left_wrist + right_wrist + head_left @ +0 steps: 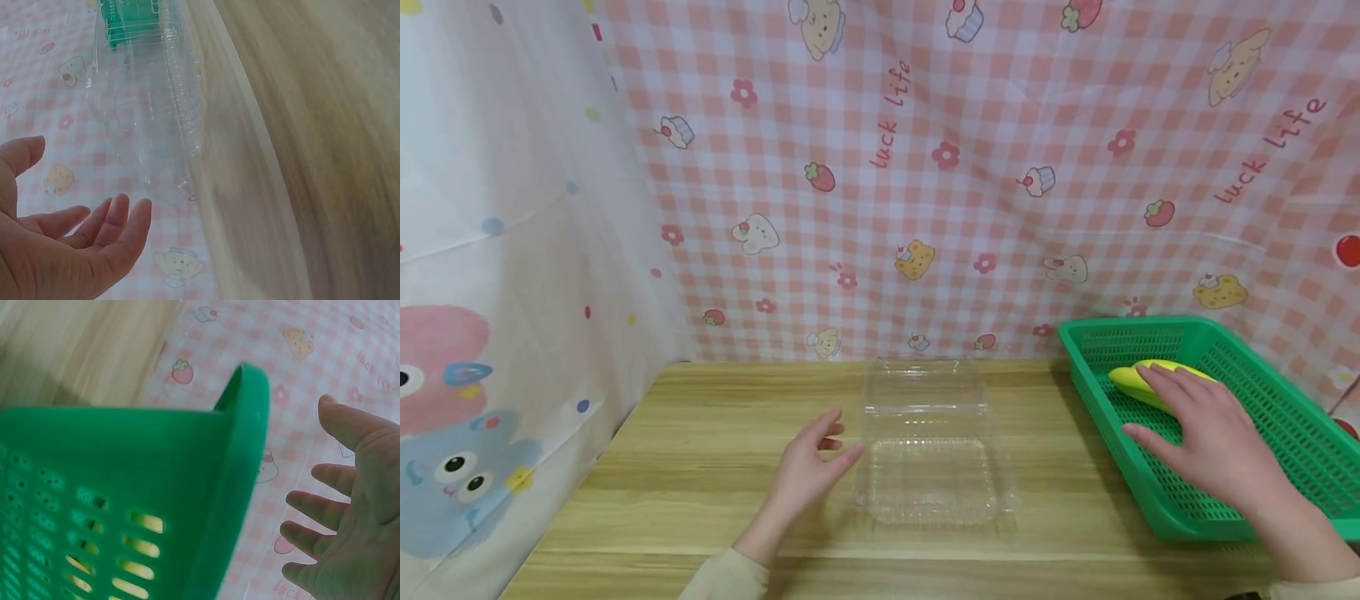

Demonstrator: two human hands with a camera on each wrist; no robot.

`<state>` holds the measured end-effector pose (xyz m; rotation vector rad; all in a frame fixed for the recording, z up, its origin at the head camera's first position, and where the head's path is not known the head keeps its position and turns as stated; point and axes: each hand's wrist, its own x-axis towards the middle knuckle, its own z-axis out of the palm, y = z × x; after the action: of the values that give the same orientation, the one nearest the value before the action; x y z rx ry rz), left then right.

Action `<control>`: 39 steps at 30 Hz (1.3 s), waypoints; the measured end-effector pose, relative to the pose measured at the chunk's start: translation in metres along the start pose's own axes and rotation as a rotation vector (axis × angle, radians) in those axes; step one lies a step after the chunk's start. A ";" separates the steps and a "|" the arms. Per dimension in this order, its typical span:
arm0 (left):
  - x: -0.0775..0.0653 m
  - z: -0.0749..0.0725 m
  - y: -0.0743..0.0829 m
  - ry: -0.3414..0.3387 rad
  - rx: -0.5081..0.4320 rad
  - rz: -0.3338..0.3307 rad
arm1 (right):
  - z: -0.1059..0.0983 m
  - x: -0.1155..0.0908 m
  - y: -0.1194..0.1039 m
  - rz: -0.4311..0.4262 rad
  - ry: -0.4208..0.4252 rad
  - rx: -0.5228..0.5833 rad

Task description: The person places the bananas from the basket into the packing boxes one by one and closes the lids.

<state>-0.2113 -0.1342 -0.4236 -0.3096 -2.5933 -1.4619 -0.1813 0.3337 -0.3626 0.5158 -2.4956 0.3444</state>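
A clear plastic clamshell box [928, 479] lies with its lid raised on the wooden table. My left hand [812, 458] hovers at the box's left side, fingers loosely bent and holding nothing; the left wrist view shows that hand [75, 244] apart from the clear box [144, 94]. On the right, my right hand [1217, 442] is above the green basket [1120, 467], fingers spread, over a yellow banana-like item [1180, 371] that it partly hides. In the right wrist view the right hand [356, 519] holds nothing, beside the basket wall [156, 450].
The wooden table [700, 467] carries the box at its middle and the basket at its right. A pink checked cloth [865, 208] hangs behind, and a white patterned curtain [550, 208] at the left.
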 end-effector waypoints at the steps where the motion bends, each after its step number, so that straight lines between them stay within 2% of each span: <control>1: 0.001 0.000 0.000 -0.002 -0.018 -0.017 | -0.001 0.000 0.001 0.009 -0.009 0.001; 8: 0.003 0.003 -0.002 -0.015 -0.117 -0.104 | -0.008 0.006 0.010 0.060 -0.078 0.012; 16: 0.006 0.006 -0.006 -0.031 -0.273 -0.166 | -0.012 0.012 0.020 0.052 -0.092 0.012; 39: 0.009 0.023 -0.019 -0.073 -0.450 -0.296 | -0.020 0.028 0.038 0.079 -0.154 -0.051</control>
<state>-0.2258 -0.1230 -0.4487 -0.0229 -2.4138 -2.1744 -0.2098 0.3661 -0.3351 0.4387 -2.6717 0.2799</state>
